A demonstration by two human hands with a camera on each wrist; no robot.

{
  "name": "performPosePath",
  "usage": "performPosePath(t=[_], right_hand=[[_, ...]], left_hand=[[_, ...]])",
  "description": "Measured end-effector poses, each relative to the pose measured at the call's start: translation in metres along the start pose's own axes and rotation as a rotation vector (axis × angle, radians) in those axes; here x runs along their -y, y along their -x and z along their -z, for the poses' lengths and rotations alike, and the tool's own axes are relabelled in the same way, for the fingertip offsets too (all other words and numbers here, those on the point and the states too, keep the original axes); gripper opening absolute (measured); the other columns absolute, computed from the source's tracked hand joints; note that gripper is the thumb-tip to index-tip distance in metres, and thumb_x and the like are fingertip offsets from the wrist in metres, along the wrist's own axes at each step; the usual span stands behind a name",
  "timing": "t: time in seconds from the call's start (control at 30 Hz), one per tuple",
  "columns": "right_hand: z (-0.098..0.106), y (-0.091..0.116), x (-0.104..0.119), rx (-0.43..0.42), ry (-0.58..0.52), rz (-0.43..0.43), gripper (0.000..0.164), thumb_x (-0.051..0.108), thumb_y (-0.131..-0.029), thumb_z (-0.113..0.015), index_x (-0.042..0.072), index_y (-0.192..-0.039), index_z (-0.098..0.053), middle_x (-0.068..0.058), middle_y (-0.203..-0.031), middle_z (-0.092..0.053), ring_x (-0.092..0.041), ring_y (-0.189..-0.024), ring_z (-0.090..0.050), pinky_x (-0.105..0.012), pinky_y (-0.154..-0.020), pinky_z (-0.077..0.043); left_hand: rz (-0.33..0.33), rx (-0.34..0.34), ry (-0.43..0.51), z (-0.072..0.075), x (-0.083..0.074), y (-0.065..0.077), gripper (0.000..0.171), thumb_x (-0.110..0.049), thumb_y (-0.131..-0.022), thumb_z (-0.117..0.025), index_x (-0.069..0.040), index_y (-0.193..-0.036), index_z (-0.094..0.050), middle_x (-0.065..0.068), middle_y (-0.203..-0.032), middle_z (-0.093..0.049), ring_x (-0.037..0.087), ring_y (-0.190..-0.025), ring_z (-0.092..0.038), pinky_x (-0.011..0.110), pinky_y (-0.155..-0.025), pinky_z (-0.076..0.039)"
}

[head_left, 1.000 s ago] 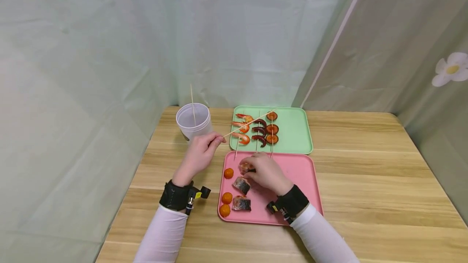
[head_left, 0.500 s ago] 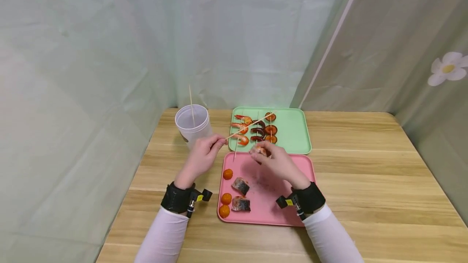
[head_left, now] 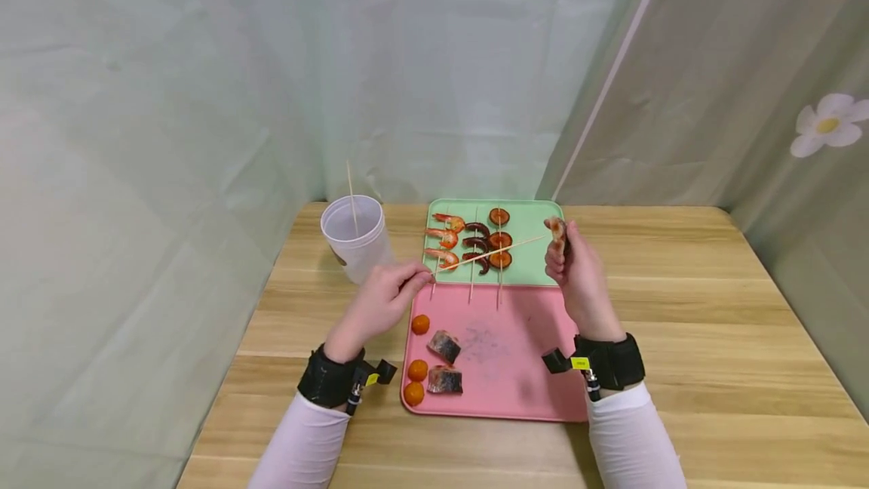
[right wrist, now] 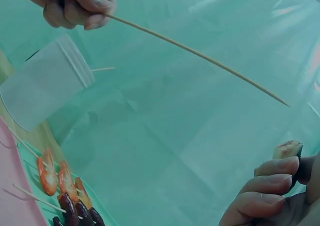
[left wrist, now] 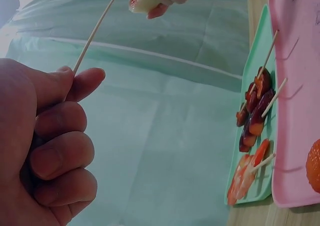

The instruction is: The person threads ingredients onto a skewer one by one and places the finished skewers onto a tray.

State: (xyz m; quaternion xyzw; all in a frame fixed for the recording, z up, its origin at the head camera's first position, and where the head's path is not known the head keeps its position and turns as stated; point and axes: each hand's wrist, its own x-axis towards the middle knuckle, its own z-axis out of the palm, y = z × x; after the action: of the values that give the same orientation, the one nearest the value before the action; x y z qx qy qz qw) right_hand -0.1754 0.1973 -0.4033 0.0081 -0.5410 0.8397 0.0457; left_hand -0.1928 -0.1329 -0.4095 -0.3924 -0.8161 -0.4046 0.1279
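Wooden skewer [head_left: 489,255] thin, pointed; fish chunk [head_left: 557,234] browned.

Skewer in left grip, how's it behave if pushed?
The skewer is probably fairly stiff: it juts nearly straight from the left grip. Likely light, being so thin. A sideways push might bow or swing it, since most of its length is unsupported.
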Motion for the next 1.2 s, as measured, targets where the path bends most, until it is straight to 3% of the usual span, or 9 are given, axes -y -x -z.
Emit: performPosePath(t=[0.63,0.8,0.93,1.03,1.2], right_hand=[[-0.007,0.005,0.003,0.047,0.070,0.074,0.046,0.047,-0.116,-0.039,0.009,-0.129,-0.061,0.003,-0.074,-0.036,-0.013,-0.065,-0.030,-0.036,-0.066,-0.018],[-0.006,0.007,0.001,0.018,0.145,0.120,0.040,0.049,-0.115,-0.044,0.012,-0.118,-0.059,0.002,-0.075,-0.039,-0.014,-0.066,-0.034,-0.035,-0.065,-0.021],[-0.006,0.007,0.000,-0.028,0.240,0.173,0.032,0.040,-0.116,-0.048,0.011,-0.109,-0.056,0.000,-0.077,-0.043,-0.014,-0.066,-0.037,-0.029,-0.062,-0.028],[-0.008,0.009,-0.001,-0.049,0.318,0.190,0.026,0.034,-0.115,-0.053,0.009,-0.116,-0.062,-0.001,-0.084,-0.048,-0.014,-0.069,-0.040,-0.026,-0.062,-0.033],[-0.018,0.010,-0.008,-0.020,0.387,0.128,0.033,0.033,-0.112,-0.059,0.006,-0.131,-0.064,-0.002,-0.096,-0.058,-0.014,-0.079,-0.050,-0.024,-0.069,-0.045]], left_hand=[[0.021,0.014,-0.021,-0.003,0.000,-0.001,0.012,-0.007,-0.107,-0.066,-0.003,-0.102,-0.076,-0.001,-0.085,-0.068,0.010,-0.067,-0.053,0.031,-0.065,-0.049],[0.014,0.016,-0.025,-0.003,0.000,-0.001,0.013,-0.008,-0.107,-0.066,-0.003,-0.102,-0.076,-0.001,-0.084,-0.068,0.009,-0.066,-0.052,0.031,-0.065,-0.048],[0.014,0.016,-0.028,-0.003,0.000,-0.001,0.013,-0.008,-0.107,-0.065,-0.003,-0.102,-0.076,-0.001,-0.083,-0.067,0.009,-0.066,-0.052,0.031,-0.064,-0.048],[0.014,0.015,-0.034,-0.004,0.000,-0.001,0.012,-0.007,-0.107,-0.066,-0.004,-0.102,-0.076,-0.001,-0.083,-0.067,0.010,-0.066,-0.052,0.031,-0.064,-0.048],[0.011,0.031,-0.015,-0.010,-0.003,-0.003,0.011,-0.007,-0.107,-0.066,-0.006,-0.105,-0.077,-0.001,-0.086,-0.068,0.010,-0.070,-0.055,0.029,-0.064,-0.048]])
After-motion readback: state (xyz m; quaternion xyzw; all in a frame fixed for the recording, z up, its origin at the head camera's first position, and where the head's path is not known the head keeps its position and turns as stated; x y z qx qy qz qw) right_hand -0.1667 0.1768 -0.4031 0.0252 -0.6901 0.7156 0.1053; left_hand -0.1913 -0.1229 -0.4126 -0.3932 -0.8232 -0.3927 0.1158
